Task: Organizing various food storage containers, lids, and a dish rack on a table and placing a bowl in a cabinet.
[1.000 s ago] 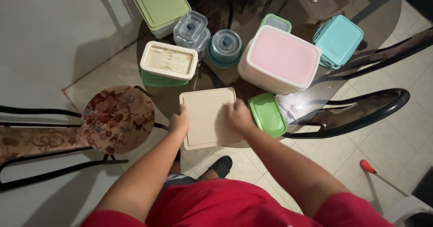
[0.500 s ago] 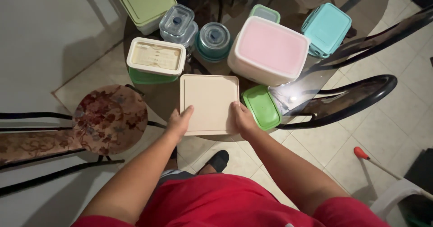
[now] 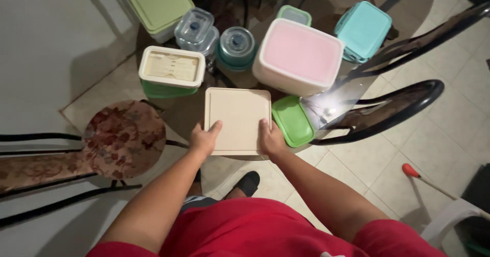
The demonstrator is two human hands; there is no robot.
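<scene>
A square beige container lid (image 3: 237,115) lies flat at the near edge of a round glass table (image 3: 408,37). My left hand (image 3: 204,139) grips its near left corner and my right hand (image 3: 270,138) grips its near right corner. A small green-lidded box (image 3: 292,120) touches the lid's right side. Behind it stand a large white box with a pink lid (image 3: 300,55) and a green box with a cream lid (image 3: 171,69).
Farther back are a pale green-lidded box (image 3: 159,4), two clear round and square containers (image 3: 196,28) (image 3: 236,45), and a turquoise box (image 3: 363,28). A floral-cushioned chair (image 3: 122,137) stands left, a black chair (image 3: 388,111) right, a red-tipped broom handle (image 3: 411,171) on the tiles.
The beige lid has stayed at the table's near edge under both hands. My hands have shifted slightly toward its near corners, and the camera view has drifted a little.
</scene>
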